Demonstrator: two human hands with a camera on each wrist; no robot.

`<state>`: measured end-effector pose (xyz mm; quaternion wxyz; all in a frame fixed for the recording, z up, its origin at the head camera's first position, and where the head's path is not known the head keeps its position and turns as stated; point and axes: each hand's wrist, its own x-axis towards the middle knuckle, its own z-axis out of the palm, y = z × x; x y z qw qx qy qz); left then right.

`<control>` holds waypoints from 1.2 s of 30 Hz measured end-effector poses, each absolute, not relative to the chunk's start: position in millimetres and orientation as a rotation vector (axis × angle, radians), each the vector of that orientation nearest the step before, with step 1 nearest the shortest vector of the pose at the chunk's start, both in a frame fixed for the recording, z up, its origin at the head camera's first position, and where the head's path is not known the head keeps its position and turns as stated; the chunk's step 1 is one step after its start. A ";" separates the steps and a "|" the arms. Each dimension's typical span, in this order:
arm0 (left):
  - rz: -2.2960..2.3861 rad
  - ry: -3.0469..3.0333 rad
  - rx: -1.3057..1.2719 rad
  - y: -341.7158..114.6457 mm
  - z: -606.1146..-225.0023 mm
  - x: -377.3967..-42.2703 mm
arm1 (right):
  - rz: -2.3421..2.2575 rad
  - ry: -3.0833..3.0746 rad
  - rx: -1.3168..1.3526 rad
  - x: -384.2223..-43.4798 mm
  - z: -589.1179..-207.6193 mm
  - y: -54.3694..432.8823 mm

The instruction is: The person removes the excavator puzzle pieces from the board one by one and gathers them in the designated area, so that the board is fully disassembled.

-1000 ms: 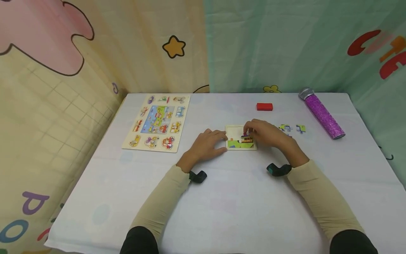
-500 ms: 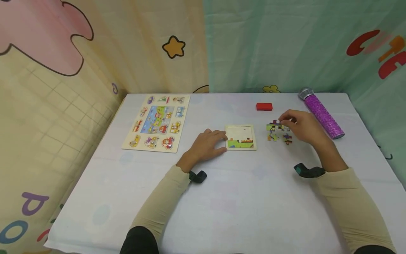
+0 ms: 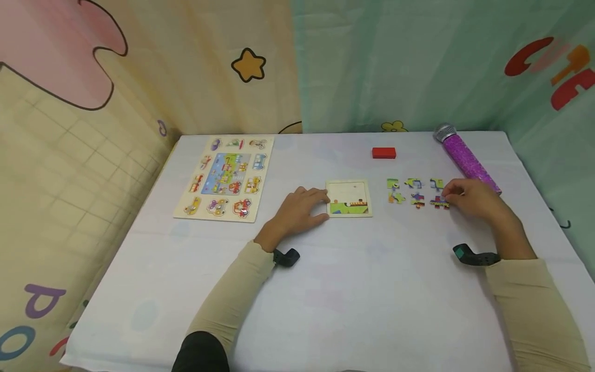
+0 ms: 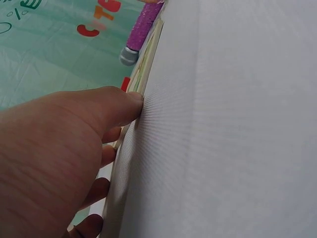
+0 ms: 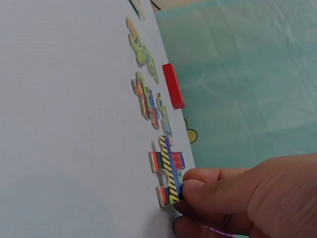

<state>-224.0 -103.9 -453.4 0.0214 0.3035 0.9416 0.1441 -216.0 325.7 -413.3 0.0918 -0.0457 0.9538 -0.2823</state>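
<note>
the left hand [image 3: 297, 210] lies spread against a cream-rimmed square puzzle tray [image 3: 344, 192], while the right hand [image 3: 479, 199] pinches a flat yellow-and-black-striped jigsaw piece [image 5: 171, 173].

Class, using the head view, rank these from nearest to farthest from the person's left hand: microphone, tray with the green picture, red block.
1. Tray: touching the left hand, just to its right.
2. Red block: beyond the tray, toward the table's back edge.
3. Microphone: farthest, over on the right side.
</note>
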 end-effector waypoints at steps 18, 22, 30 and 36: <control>0.445 2.922 0.945 -104.6 -452.7 -224.0 | -0.775 2.985 0.038 -211.1 -414.8 307.8; 0.433 2.918 0.941 -104.1 -451.3 -223.1 | -0.776 2.987 0.079 -210.4 -415.9 307.3; 0.431 2.919 0.932 -103.8 -450.3 -222.5 | -0.771 3.015 0.075 -210.2 -416.2 307.2; 0.428 2.926 0.941 -103.3 -450.3 -222.1 | -0.773 3.016 0.087 -210.4 -417.8 307.9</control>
